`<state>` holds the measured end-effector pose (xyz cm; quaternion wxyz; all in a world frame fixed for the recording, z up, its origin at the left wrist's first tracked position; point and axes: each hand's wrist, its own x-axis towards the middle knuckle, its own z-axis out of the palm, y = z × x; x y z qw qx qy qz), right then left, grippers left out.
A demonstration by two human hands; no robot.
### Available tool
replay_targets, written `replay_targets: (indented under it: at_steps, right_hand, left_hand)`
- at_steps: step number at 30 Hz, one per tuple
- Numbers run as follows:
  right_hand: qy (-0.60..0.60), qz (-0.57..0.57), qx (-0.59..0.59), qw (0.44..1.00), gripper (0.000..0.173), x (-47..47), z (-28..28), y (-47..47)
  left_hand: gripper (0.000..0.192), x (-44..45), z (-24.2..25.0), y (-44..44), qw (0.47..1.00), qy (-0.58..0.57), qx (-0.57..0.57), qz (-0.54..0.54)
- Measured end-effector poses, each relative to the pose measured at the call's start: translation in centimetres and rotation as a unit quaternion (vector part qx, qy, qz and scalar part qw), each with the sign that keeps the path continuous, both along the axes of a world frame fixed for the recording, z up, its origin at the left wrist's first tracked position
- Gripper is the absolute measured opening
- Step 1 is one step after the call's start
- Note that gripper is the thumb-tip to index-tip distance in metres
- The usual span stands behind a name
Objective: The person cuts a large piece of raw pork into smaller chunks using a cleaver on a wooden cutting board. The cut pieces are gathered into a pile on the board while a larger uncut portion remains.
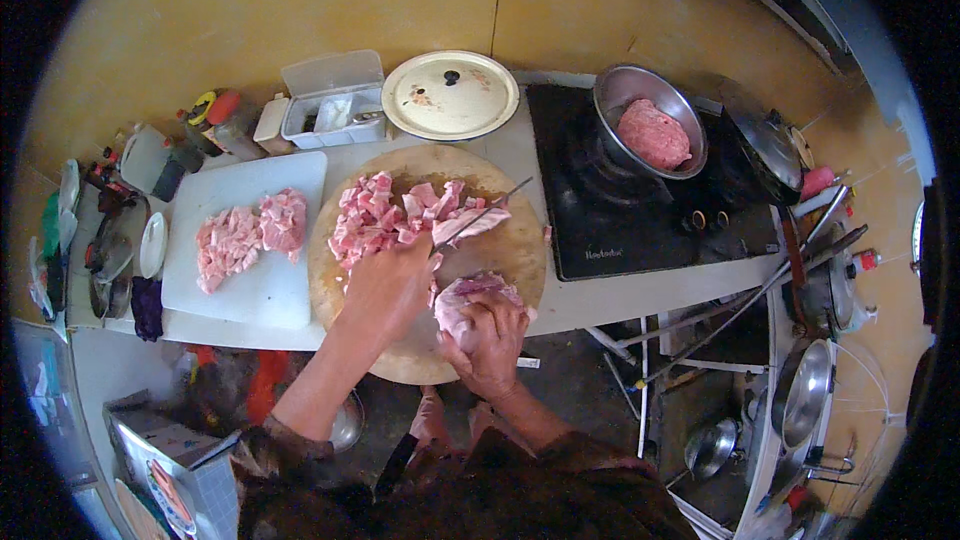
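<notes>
My left hand (390, 277) is closed around the handle of a knife, whose narrow blade (484, 214) points up and to the right over the round wooden chopping board (480, 154). Under and beside the blade lies a pale strip of meat (480, 226). Cut pieces of raw meat (367, 217) are heaped on the board's upper left. My right hand (491, 337) grips a larger lump of raw meat (469, 296) at the lower right of the board, fingers spread over its top. The knife's handle is mostly hidden by my left hand.
To the left, a white cutting board (247, 307) bears more raw meat (229, 240). A metal bowl of minced meat (652, 135) stands on the black cooktop (615, 240). Behind are an enamel lid (450, 109), a seasoning box (337, 131) and bottles. Long-handled tools (750, 285) jut out at right.
</notes>
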<state>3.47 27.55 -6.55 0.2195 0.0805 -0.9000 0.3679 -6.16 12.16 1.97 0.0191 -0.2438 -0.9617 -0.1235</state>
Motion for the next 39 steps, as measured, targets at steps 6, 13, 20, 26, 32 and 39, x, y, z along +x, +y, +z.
replay_targets:
  at_steps: [6,13,20,26,32,39]
  right_hand:
    - [-0.051,0.129,-0.032,0.99,0.054,1.2,2.1,2.8]
    - [-0.046,0.076,-0.068,0.994,0.047,1.1,0.9,0.4]
    - [-0.013,0.075,0.055,0.996,0.042,1.0,1.0,0.8]
    - [0.07,0.112,0.072,0.989,0.05,-0.1,-1.5,1.2]
    - [0.106,0.116,0.044,0.987,0.056,-0.8,-3.9,1.3]
    - [0.067,0.128,0.004,0.989,0.05,-1.5,-3.6,0.8]
  left_hand:
    - [0.013,6.4,1.6,-3.0,0.994,-0.091,0.021,0.052]
    - [0.017,11.3,2.0,-3.7,0.98,-0.122,0.082,0.132]
    - [0.015,14.1,1.1,-3.6,0.994,-0.019,-0.05,0.092]
    - [0.031,13.9,1.7,-4.3,0.991,-0.026,-0.122,0.046]
    - [0.024,13.7,2.4,-3.3,0.984,-0.042,-0.155,0.07]
    - [0.016,9.8,1.2,-1.1,0.988,-0.019,-0.149,0.031]
